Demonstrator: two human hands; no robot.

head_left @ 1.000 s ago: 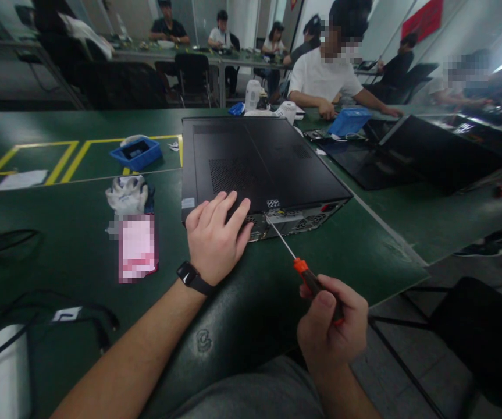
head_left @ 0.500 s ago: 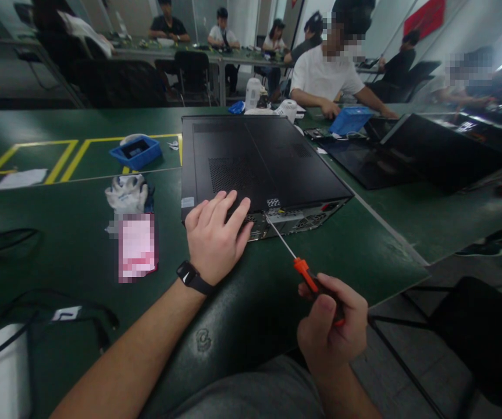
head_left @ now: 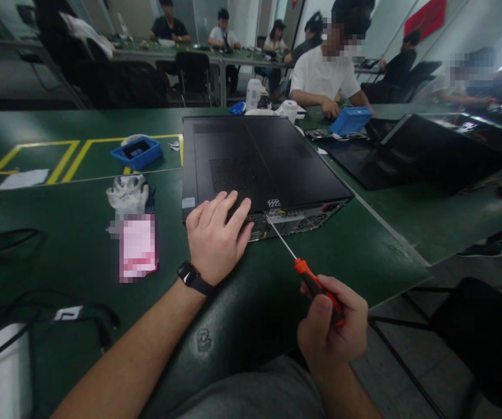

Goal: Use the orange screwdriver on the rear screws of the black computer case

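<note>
Fingers of the right hand (head_left: 335, 326) clenched around a screwdriver (head_left: 316, 285); those of the left hand (head_left: 216, 241) spread over a black computer case (head_left: 255, 154).
The right thumb presses along the handle, the shaft slanting to the case's near panel. The left palm faces down across the case's near edge, grasping nothing. Both forearms reach in from the case's near side; the case lies flat on the green table (head_left: 377, 256).
</note>
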